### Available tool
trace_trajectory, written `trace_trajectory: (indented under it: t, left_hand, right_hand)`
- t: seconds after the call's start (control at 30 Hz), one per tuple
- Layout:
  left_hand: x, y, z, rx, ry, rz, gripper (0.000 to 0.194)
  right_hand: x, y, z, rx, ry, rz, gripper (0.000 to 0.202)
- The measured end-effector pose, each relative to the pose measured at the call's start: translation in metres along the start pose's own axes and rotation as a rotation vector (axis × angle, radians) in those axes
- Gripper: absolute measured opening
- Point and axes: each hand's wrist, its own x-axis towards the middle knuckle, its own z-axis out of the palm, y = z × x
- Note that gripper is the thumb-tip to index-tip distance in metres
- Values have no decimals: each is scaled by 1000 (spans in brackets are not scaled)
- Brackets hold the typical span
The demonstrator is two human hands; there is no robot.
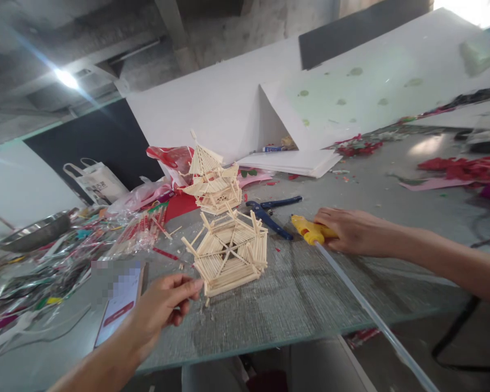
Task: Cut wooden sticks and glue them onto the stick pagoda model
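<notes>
A hexagonal frame of thin wooden sticks lies on the table, with short posts rising at its corners. At its front left corner is my left hand, fingers curled and thumb and forefinger pinching the edge there. My right hand is wrapped around a yellow hot glue gun to the right of the frame. A long translucent glue stick runs from the gun's back end toward the bottom right. Behind the frame stands a stick pagoda model with a pointed roof.
Blue-handled cutters lie between the frame and the glue gun. A phone rests left of my left hand. Plastic-wrapped craft materials clutter the left side, near a metal bowl. White boards lie at the back.
</notes>
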Motion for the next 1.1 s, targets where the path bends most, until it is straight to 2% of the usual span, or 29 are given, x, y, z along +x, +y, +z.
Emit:
trace_trajectory:
  t: [0.17,0.3,0.43,0.57,0.67,0.87,1.1]
  left_hand:
    - [0,-24,0,-3,111,228,31]
    - [5,-39,5,-57,139,290,31]
    - [8,-43,12,-81,72,286,36]
    - [9,-45,19,-136,114,304,32]
    - [9,-47,23,-172,130,299,34]
    - [9,-46,23,-210,128,273,37]
    - [11,-47,22,-197,128,245,43]
  right_hand:
    - [2,4,2,4,-23,1,18]
    - [3,5,3,18,-13,-4,18]
    - [2,4,1,24,-28,-4,17]
    - [1,1,-1,8,-10,-15,16]
    - [3,2,-1,14,-43,5,18]
    - [7,4,1,15,-98,25,23]
    - [7,0,-10,14,-159,1,26]
